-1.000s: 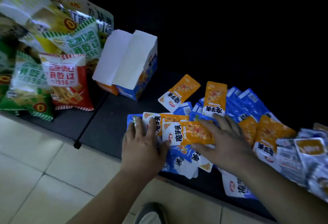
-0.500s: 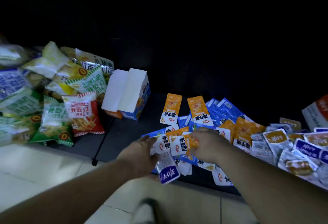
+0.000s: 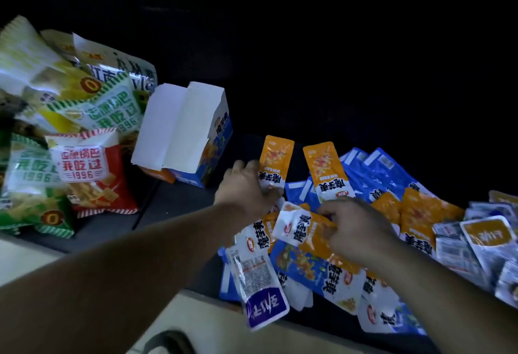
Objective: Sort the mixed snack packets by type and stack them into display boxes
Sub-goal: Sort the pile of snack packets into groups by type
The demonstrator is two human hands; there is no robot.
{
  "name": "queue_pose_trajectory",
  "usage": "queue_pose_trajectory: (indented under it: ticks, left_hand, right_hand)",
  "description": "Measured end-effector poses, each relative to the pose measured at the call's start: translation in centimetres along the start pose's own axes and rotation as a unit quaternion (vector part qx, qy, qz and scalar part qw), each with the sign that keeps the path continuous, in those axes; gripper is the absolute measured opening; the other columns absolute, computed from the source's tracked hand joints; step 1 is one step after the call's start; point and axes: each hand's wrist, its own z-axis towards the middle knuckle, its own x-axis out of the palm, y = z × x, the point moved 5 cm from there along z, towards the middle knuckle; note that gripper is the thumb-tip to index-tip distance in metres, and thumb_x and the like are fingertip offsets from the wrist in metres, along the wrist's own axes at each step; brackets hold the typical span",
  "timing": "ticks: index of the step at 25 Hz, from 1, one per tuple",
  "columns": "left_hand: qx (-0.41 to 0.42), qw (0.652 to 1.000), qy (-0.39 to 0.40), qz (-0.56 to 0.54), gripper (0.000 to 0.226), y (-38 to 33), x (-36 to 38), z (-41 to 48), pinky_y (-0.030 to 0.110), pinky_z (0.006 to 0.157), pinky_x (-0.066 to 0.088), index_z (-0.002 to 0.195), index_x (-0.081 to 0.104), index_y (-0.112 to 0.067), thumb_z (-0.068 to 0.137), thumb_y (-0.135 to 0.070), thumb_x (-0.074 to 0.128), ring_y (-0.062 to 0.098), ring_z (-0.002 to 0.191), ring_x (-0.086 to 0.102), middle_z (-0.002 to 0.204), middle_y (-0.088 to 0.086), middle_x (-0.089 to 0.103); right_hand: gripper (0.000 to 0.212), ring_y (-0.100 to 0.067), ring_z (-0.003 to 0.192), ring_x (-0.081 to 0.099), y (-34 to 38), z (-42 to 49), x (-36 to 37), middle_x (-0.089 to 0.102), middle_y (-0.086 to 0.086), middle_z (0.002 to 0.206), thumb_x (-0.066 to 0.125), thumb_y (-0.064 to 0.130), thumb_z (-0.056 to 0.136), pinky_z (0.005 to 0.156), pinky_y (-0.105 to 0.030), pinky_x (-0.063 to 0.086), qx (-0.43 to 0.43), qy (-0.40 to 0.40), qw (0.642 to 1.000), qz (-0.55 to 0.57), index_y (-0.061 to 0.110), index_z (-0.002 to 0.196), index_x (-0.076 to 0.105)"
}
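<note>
Though dim, bags [image 3: 89,168] seemingly beside box [image 3: 182,135]

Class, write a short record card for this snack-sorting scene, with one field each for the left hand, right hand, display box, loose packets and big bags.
Left hand: grips the white end of a single orange packet
Right hand: holds a bunch of orange packets, fingers curled
Display box: open, white flaps spread, left of both hands
Loose packets: blue packets and orange ones mixed, right of the box
Big bags: red bag among green ones, far left
</note>
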Motion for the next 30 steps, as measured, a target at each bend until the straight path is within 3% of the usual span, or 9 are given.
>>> queue_pose_trajectory:
  ticks: [3,6,8,10,15,21,24,26,30]
  left_hand:
    - [-0.076,0.994,-0.038,-0.068,0.075,0.5,1.8,2.0,0.046,0.093,0.053,0.137,0.048,-0.023,0.079,-0.058,0.079,0.031,0.118,0.053,0.129,0.006,0.052]
    - [-0.091,0.972,-0.058,-0.208,0.04,1.4,1.8,1.9,0.037,0.077,0.058,0.114,0.06,-0.024,0.086,-0.043,0.08,0.025,0.094,0.065,0.103,-0.001,0.064]
    - [-0.087,0.95,-0.085,-0.286,0.009,1.6,0.5,0.2,0.024,0.062,0.05,0.096,0.063,-0.022,0.099,-0.03,0.067,0.015,0.08,0.064,0.082,-0.006,0.063]
    - [-0.092,0.921,-0.1,-0.365,0.021,1.8,-0.6,-2.2,0.021,0.056,0.048,0.082,0.06,-0.021,0.102,-0.025,0.063,0.003,0.064,0.057,0.07,-0.006,0.059]
    - [-0.105,0.816,0.008,-0.569,0.019,0.2,-0.2,-6.8,0.034,0.067,0.06,0.099,0.065,-0.009,0.105,-0.025,0.057,0.024,0.075,0.07,0.092,0.014,0.075]
    - [-0.096,0.833,-0.013,-0.544,0.014,-0.7,-1.3,-6.7,0.03,0.061,0.062,0.113,0.067,-0.025,0.101,-0.019,0.064,0.017,0.077,0.077,0.092,-0.003,0.079]
    - [-0.15,0.843,-0.058,-0.513,0.018,1.8,-1.8,-3.3,0.038,0.071,0.065,0.118,0.067,-0.025,0.1,-0.025,0.067,0.019,0.08,0.077,0.095,-0.007,0.079]
    - [-0.165,0.847,-0.067,-0.5,0.045,3.2,-1.7,-2.1,0.042,0.086,0.063,0.139,0.057,-0.02,0.098,-0.033,0.069,0.02,0.094,0.075,0.117,-0.004,0.074]
    - [-0.053,0.958,-0.176,-0.221,0.041,4.2,-1.3,-5.8,0.045,0.102,0.052,0.134,0.061,-0.022,0.096,-0.032,0.069,0.02,0.126,0.057,0.139,-0.004,0.057]
  right_hand:
    - [0.016,-0.019,0.088,0.063,-1.1,-0.3,-1.0,0.059,0.014,0.098,0.066,0.024,0.098,0.077,-0.041,0.053,0.019,-0.064,0.991,0.113,0.034,0.11,0.065]
    - [0.014,-0.018,0.092,0.067,-2.0,0.3,-2.2,0.069,0.008,0.101,0.07,0.023,0.098,0.076,-0.034,0.051,0.064,-0.142,0.939,0.308,0.027,0.112,0.069]
    - [0.008,-0.025,0.091,0.074,-1.2,1.0,-1.9,0.078,0.001,0.094,0.073,0.019,0.095,0.075,-0.041,0.059,0.116,-0.114,0.837,0.523,0.019,0.103,0.072]
    - [0.008,-0.027,0.083,0.077,0.7,1.9,-0.8,0.08,-0.005,0.092,0.071,0.016,0.096,0.067,-0.044,0.063,0.13,-0.051,0.77,0.623,0.014,0.104,0.072]
    - [0.021,-0.028,0.1,0.075,4.3,3.5,1.7,0.077,-0.006,0.112,0.07,0.021,0.097,0.085,-0.052,0.062,0.104,-0.014,0.742,0.662,0.016,0.117,0.071]
    - [0.005,-0.003,0.081,0.063,5.9,3.4,0.9,0.065,0.016,0.098,0.067,0.038,0.099,0.063,-0.024,0.057,0.041,-0.07,0.865,0.495,0.036,0.102,0.065]
    - [0.022,-0.013,0.09,0.068,4.7,3.5,0.7,0.067,0.008,0.104,0.063,0.035,0.102,0.078,-0.041,0.059,0.029,-0.063,0.904,0.422,0.034,0.123,0.059]
    - [0.014,-0.014,0.095,0.065,3.5,2.9,0.9,0.066,0.009,0.11,0.062,0.03,0.103,0.087,-0.044,0.055,0.007,-0.065,0.933,0.353,0.038,0.114,0.059]
    - [0.029,-0.027,0.113,0.059,-1.0,2.6,0.6,0.054,0.0,0.136,0.061,0.034,0.103,0.091,-0.046,0.05,0.033,-0.166,0.975,0.145,0.03,0.131,0.06]
